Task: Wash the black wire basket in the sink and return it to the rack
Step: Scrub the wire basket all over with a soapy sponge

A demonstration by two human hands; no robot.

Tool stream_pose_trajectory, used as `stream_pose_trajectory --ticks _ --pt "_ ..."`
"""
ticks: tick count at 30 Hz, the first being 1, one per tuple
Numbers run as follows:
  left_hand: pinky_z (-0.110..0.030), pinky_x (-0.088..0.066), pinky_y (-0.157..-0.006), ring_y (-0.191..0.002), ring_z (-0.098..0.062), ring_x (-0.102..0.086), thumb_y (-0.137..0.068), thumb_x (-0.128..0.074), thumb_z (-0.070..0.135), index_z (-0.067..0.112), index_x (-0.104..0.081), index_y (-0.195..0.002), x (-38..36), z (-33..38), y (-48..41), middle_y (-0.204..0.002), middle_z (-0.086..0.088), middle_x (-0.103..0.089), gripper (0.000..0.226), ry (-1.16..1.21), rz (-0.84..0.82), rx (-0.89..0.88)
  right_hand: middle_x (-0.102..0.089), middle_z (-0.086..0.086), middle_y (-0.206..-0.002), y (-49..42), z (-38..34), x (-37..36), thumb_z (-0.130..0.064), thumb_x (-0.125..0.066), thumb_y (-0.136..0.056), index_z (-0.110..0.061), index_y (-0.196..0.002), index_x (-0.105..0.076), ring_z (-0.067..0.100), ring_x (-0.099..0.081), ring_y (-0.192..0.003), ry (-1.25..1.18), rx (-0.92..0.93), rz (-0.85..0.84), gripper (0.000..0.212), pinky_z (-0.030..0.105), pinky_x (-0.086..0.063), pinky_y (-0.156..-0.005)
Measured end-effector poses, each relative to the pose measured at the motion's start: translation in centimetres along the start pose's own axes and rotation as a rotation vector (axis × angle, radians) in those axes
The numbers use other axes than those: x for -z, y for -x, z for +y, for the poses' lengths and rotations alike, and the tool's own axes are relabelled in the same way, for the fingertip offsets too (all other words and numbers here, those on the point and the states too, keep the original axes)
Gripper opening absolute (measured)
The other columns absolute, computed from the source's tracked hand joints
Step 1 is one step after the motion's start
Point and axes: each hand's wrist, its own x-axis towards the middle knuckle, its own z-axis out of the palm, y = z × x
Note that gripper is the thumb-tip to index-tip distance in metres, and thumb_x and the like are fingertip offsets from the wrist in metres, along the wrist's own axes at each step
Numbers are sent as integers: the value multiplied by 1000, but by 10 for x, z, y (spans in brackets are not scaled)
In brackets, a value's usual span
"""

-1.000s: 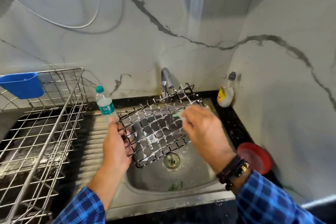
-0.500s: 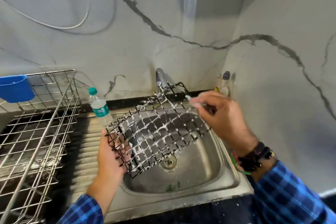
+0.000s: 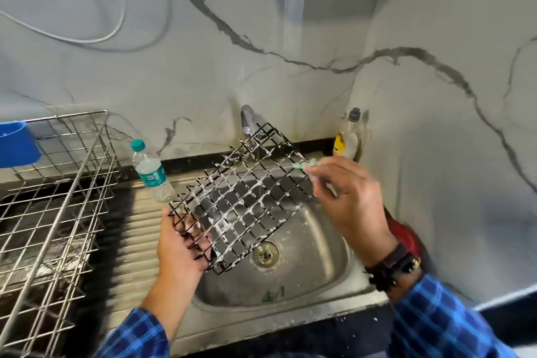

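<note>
Nearest, blue checked sleeves lead to both hands over the steel sink. The left hand grips the lower corner of the black wire basket, which tilts above the basin, its wires streaked with white suds. The right hand (a dark band on its wrist) pinches a green scrubber against the basket's upper edge. Left stands the steel rack. Behind are a water bottle, the tap and a soap bottle.

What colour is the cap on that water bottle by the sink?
Teal green, seen in the head view on the water bottle.
</note>
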Motion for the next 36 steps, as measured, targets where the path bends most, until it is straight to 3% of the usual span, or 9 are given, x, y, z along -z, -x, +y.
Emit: stream_pose_trajectory --ticks 5,8,12,18,22,24,28,32,36 --pt "-21 -45 -40 -43 -8 -56 -100 -52 49 26 -64 -82 0 -12 4 -57 9 -62 32 52 60 55 -73 -8 -94 12 -16 -17 -8 -74 -87 -17 -90 -75 2 -68 -87 -182 -388 131 9 13 -51 -79" --pt "-20 -39 -36 -40 -6 -48 -104 -44 46 26 -55 -72 -2 -18 6 -53 10 -54 39 88 22 65 -69 -14 -81 14 -35 -31 -14 -74 -89 -22 -89 -71 2 -65 -71 -315 -605 197 8 9 -48 -64" --pt "-19 -36 -34 -39 -8 -44 -102 -44 44 28 -51 -64 2 -24 1 -53 11 -48 41 157 -1 100 -60 -17 -77 26 -50 -43 -7 -71 -90 -16 -88 -68 3 -58 -60 -268 -444 33 9 4 -40 -53" --pt "-18 -32 -32 -33 -5 -39 -106 -39 35 25 -45 -65 -6 -17 13 -44 9 -45 42 338 -50 90 -66 -16 -101 51 -37 -42 -18 -65 -93 -19 -89 -70 -10 -62 -85 -172 -132 -334 6 11 -56 -74" --pt "-19 -37 -30 -31 -5 -41 -106 -40 33 24 -46 -65 -11 -16 20 -41 8 -43 42 353 -26 123 -68 -7 -94 14 -23 -29 -14 -68 -94 -14 -90 -68 3 -61 -74 -252 -365 29 3 17 -53 -65" --pt "-20 -38 -29 -30 -5 -44 -105 -41 34 23 -47 -66 -15 -17 26 -40 8 -44 41 360 -16 135 -67 -9 -93 1 -22 -27 -13 -68 -94 -13 -92 -69 -2 -60 -73 -246 -351 24 2 11 -49 -64" --pt "-19 -36 -29 -30 -4 -41 -106 -41 34 24 -46 -65 -18 -15 24 -41 10 -46 43 387 -27 128 -53 -24 -88 30 -32 -37 -13 -68 -94 -30 -84 -56 -12 -56 -76 -149 -78 -288 23 3 -43 -65" --pt "-15 -24 -29 -30 -3 -31 -106 -39 33 23 -43 -61 -16 -13 18 -44 10 -43 46 394 -46 78 -63 -15 -95 74 -17 -47 -22 -59 -95 -26 -93 -63 -4 -57 -86 -100 170 -789 6 19 -54 -78" --pt "-14 -24 -31 -31 -2 -33 -105 -42 35 25 -45 -60 -7 -8 10 -43 9 -44 46 310 -12 62 -67 -13 -95 81 20 -14 -15 -68 -90 -20 -95 -71 0 -64 -83 -148 -213 -548 8 10 -51 -75"
